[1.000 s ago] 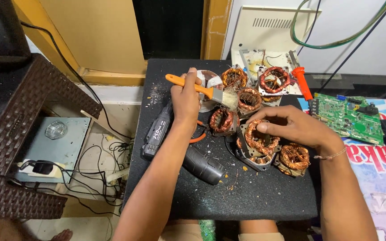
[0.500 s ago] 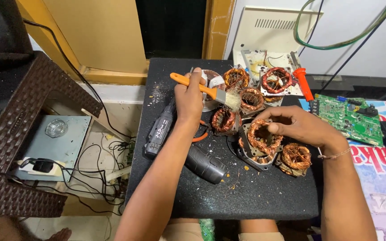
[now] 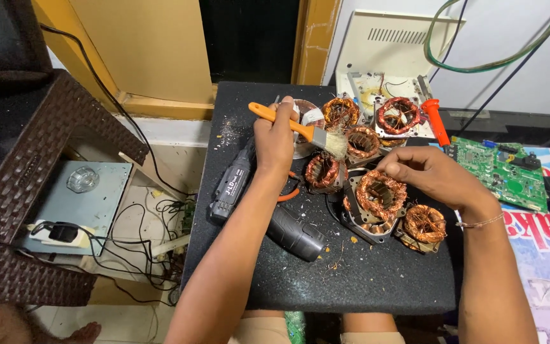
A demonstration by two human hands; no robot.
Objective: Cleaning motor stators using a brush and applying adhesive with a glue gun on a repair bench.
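My left hand [image 3: 275, 141] grips a paintbrush with an orange handle [image 3: 300, 130]. Its pale bristles rest near a copper-wound motor stator [image 3: 363, 141]. My right hand [image 3: 429, 174] pinches the top edge of a larger copper-wound stator in a metal frame [image 3: 375, 199] on the black table [image 3: 364, 280]. Several more copper coils lie around, one at the right [image 3: 424, 223] and one by the brush [image 3: 321, 171].
A black power tool [image 3: 232, 183] and a black cylinder [image 3: 297, 234] lie by my left forearm. A red-handled screwdriver [image 3: 436, 121] and a green circuit board [image 3: 501, 169] sit at the right. A brown wicker stand [image 3: 30, 172] with cables stands to the left.
The brush has tilted and shifted a little over the coils. My right hand stays on the framed stator.
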